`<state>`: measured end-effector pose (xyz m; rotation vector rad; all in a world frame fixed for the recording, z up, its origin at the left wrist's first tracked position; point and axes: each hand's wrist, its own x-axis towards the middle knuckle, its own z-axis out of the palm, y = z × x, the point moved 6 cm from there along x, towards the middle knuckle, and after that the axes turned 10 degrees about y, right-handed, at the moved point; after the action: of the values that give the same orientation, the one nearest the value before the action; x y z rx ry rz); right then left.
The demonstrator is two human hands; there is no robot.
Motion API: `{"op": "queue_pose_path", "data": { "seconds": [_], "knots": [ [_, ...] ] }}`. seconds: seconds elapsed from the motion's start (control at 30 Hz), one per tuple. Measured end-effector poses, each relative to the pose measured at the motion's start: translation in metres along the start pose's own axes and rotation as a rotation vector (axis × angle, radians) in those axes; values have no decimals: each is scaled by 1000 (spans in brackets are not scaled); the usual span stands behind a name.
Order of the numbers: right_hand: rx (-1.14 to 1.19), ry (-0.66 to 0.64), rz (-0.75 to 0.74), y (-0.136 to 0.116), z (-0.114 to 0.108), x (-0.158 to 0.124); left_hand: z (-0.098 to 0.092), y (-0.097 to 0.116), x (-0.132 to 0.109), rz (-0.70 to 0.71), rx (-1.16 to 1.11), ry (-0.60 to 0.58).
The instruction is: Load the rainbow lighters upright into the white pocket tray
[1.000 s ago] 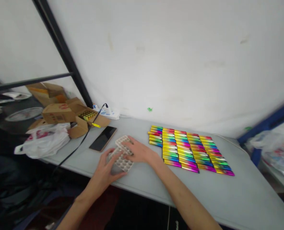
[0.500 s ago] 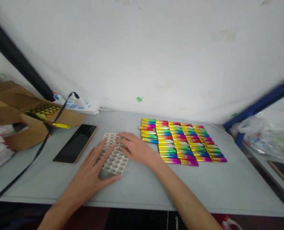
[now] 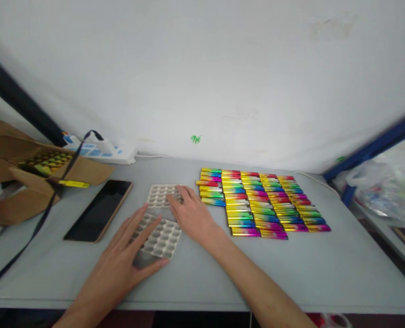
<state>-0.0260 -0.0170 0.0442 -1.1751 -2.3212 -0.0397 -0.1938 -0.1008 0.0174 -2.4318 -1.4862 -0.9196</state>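
Lying on grey table (image 3: 216, 278): far tray (image 3: 157, 197) and near tray (image 3: 164, 239), both pale, pitted, just apart, between dark phone (image 3: 100, 212) and rainbow-metallic sticks (image 3: 257, 205). Left hand (image 3: 120, 257): fingers spread wide over near tray, clasping nothing. Right hand (image 3: 194, 218): fingers slightly parted over far tray's right end; grip cannot be told.

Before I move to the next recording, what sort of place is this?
Most likely a small workstation for handwork. A grey table holds two pale dimpled trays, neat rows of shiny multicoloured sticks and, at the left, an open cardboard box.
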Motion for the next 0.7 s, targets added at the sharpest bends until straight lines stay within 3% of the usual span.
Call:
{"op": "queue_pose_path", "data": {
  "seconds": [0.13,0.3,0.47,0.7],
  "knots": [
    [62,-7,-56,-9,-10,-4,1,-4,1,6,-4,-1],
    [37,109,112,16,-22,-3,4,-6,3,16,-21,-7],
    [-3,94,242,38,-13,-9,4,-8,2,-26,-27,-7],
    [-14,89,275,38,-10,-13,5,-8,2,4,9,-12]
  ]
}}
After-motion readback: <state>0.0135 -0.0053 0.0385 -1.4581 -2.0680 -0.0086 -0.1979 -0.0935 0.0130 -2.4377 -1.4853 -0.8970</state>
